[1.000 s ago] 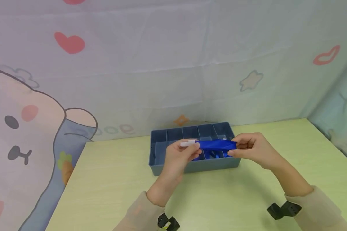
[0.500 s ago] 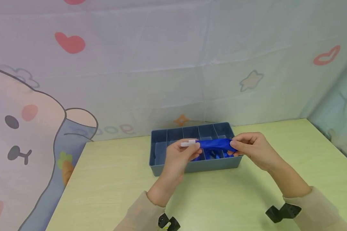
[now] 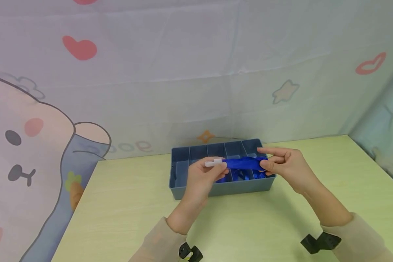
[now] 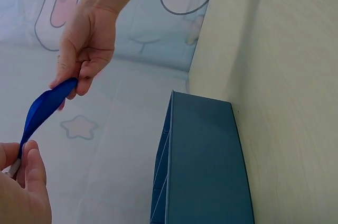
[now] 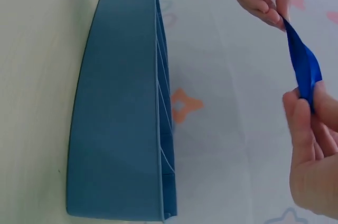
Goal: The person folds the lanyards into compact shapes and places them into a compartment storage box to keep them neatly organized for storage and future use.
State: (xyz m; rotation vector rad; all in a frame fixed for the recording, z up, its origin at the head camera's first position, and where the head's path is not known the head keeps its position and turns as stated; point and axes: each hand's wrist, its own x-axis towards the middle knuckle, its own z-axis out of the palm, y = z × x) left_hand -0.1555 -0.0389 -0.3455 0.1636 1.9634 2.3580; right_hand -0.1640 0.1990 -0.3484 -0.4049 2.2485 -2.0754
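A blue satin ribbon stretches level between the two hands above a compartment box. My left hand pinches its left end, where a short white stick-like piece pokes out past the thumb. At the other end my right hand pinches the ribbon between thumb and fingers, its index finger held out straight. In the left wrist view the ribbon looks slightly twisted. More blue ribbon lies inside the box's right-hand compartments, partly hidden by the held one.
The grey-blue box stands near the back of a pale yellow-green table. A cloth backdrop with printed hearts, a star and a cartoon animal hangs right behind the table. Thin dividers split the box into several compartments.
The right hand has shifted its grip at the ribbon's right end, and its index finger now extends straight. The ribbon's twist has altered slightly. The left hand and box have stayed put.
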